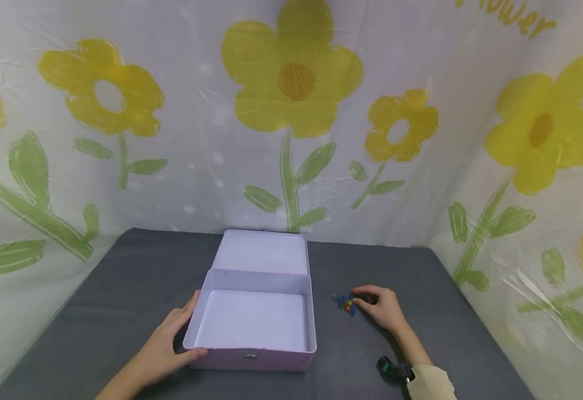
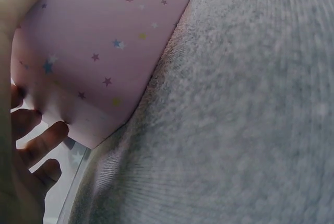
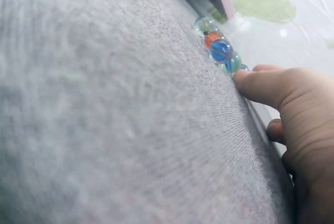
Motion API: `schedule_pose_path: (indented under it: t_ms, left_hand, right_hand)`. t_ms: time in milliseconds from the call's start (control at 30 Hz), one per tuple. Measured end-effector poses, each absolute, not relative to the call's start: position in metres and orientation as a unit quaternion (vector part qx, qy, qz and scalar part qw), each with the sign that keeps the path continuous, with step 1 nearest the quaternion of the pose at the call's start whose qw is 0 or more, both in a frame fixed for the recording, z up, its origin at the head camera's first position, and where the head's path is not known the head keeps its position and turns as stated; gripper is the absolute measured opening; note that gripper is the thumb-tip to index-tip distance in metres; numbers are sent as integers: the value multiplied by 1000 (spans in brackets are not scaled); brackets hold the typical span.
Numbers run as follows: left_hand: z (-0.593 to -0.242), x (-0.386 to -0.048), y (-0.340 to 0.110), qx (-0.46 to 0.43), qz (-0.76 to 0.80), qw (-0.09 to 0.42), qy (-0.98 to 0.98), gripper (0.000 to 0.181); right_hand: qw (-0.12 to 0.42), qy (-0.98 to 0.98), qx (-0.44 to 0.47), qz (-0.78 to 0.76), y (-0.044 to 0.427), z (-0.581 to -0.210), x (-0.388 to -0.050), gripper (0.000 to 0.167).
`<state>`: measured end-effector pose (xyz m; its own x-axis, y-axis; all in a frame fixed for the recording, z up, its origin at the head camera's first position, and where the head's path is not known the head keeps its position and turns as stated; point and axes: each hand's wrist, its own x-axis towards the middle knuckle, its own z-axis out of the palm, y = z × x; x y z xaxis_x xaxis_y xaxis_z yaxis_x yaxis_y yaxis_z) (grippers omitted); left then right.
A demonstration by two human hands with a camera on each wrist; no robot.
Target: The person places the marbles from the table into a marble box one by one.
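A pink tin box (image 1: 251, 360), white inside, stands with its lid (image 1: 261, 253) folded back; no contents show in it. My left hand (image 1: 164, 347) holds its front left corner, thumb on the front wall and fingers along the left side. In the left wrist view those fingertips touch the star-printed wall (image 2: 99, 41). To the right of the box lies a small cluster of glass marbles (image 1: 345, 303); blue, orange and clear green ones (image 3: 221, 50) show close up. My right hand (image 1: 383, 309) reaches the cluster's right edge, thumb and forefinger apart around it. Whether a marble lies between them is hidden.
A dark grey cloth (image 1: 121, 289) covers the table. Behind and at the sides hangs a white curtain (image 1: 191, 166) with yellow flowers. A black wrist strap device (image 1: 393, 369) is worn at the right wrist, beside a cream sleeve (image 1: 430, 383).
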<state>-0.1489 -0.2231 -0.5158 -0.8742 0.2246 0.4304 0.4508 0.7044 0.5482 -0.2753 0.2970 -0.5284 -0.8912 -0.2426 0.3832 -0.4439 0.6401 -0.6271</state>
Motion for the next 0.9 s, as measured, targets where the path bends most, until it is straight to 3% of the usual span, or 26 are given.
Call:
schedule_pose_path:
  t_ms: [533, 900]
  left_hand:
    - [-511, -149, -216, -181, -309, 169, -918, 120]
    - [-510, -155, -214, -211, -281, 236, -906, 115]
  right_hand:
    - [168, -886, 214, 376, 300, -530, -270, 16]
    - [185, -879, 199, 392, 304, -525, -271, 14]
